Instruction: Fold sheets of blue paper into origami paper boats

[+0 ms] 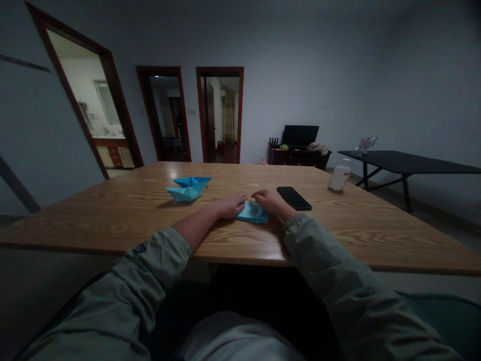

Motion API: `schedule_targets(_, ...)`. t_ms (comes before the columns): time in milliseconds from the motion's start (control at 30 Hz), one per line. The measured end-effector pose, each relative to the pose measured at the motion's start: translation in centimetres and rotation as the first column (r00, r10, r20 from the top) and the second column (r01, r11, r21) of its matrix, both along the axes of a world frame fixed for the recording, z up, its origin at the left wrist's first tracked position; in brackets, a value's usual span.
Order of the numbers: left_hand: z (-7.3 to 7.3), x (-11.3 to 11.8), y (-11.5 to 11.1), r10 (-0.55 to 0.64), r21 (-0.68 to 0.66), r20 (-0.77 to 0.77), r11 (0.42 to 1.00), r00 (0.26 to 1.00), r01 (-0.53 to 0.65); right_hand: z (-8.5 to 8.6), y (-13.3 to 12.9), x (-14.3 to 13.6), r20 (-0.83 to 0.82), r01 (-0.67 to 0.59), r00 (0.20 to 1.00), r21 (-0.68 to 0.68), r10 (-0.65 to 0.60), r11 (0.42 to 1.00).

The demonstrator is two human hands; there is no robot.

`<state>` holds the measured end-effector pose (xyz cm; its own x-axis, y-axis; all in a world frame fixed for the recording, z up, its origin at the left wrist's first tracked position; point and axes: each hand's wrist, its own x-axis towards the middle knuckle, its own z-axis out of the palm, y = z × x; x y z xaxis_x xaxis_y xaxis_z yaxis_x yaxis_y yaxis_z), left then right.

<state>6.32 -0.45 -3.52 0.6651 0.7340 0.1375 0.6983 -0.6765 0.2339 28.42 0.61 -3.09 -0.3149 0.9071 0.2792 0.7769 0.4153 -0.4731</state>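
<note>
A folded sheet of light blue paper (252, 214) lies on the wooden table in front of me. My left hand (230, 206) holds its left side, fingers close together and pressed on the edge. On the far right part of the paper, my right hand (267, 200) has its fingers bent and pressed down, partly hiding that edge. Off to the left stand two folded paper boats, a light blue one (184, 194) in front and a darker blue one (188, 181) just behind it.
A black phone (294, 198) lies right beside my right hand. Farther right is a white bottle (340, 175) on the wooden table (150, 225). Beyond stand a black table (409, 163) and a low cabinet (300, 158) with a dark screen (300, 135).
</note>
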Motion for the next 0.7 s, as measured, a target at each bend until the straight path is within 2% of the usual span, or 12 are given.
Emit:
schedule_targets(100, -0.8, 0.3, 0.3, -0.036, -0.055, -0.076, 0.998, 0.996, 0.032, 0.5, -1.4, -0.8, 0.143, -0.076, 0.987, 0.026, 0.071, 0.997)
schedule_targets(233, -1.4, 0.0, 1.2, 0.066, -0.057, -0.159, 0.996, 0.985, -0.076, 0.3, -2.2, -1.2, 0.291, -0.087, 0.953, 0.0, 0.083, 0.996)
schedule_targets(333, -1.2, -0.1, 1.3, 0.159, -0.079, -0.204, 0.981, 0.966, -0.178, -0.4, -1.8, -1.2, 0.395, -0.092, 0.913, -0.037, 0.099, 0.995)
schedule_targets(433, -0.3, -0.3, 0.9, 0.19, -0.11, -0.232, 0.969, 0.954, -0.22, -0.9, -1.2, -1.1, 0.473, -0.081, 0.875, -0.067, 0.103, 0.994)
schedule_targets(500, 0.3, -0.7, 0.6, 0.177, -0.134, -0.241, 0.968, 0.954, -0.213, -1.0, -1.0, -0.9, 0.495, -0.058, 0.862, -0.11, 0.106, 0.992)
schedule_targets(600, 0.9, -1.8, 0.8, 0.103, -0.182, -0.218, 0.973, 0.97, -0.144, -1.0, -0.9, -0.7, 0.493, -0.018, 0.865, -0.166, 0.099, 0.986)
schedule_targets(700, 0.8, -3.1, 1.4, 0.068, -0.212, -0.08, 0.974, 0.994, -0.084, -0.9, -1.3, -0.6, 0.466, 0.013, 0.882, -0.181, 0.074, 0.983)
